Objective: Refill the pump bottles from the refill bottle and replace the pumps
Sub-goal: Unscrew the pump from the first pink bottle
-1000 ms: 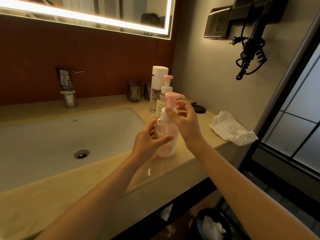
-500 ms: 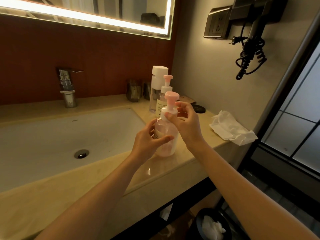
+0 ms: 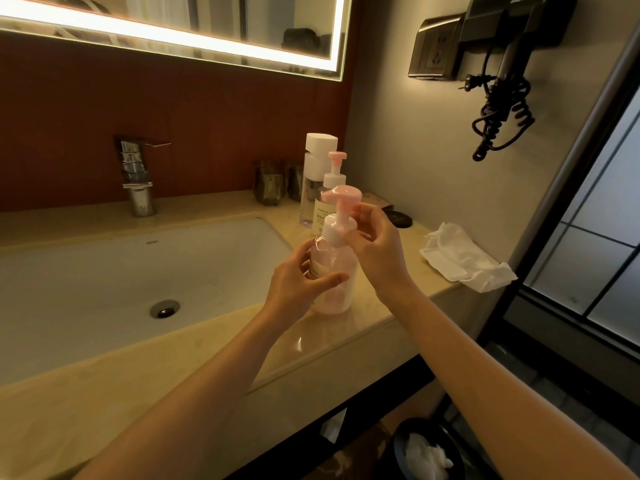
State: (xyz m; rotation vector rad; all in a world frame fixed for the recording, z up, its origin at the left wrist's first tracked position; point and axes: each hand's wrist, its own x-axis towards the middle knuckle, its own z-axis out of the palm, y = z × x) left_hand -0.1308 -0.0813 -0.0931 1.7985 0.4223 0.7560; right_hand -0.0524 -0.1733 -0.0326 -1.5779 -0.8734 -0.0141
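At the front edge of the surface (image 3: 349, 336), the left hand (image 3: 298, 284) grips the pump bottle (image 3: 337, 289) steady, while the right hand (image 3: 377, 247) pinches its pump (image 3: 341, 197) at the collar. Best to twist squarely and gently, to avoid cross-threading.

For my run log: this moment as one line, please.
phase: refitting | left hand: holds bottle | right hand: grips pump | bottle: upright on counter

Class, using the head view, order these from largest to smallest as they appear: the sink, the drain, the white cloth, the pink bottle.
1. Sink
2. White cloth and pink bottle: they look about alike, so they are left unranked.
3. Drain
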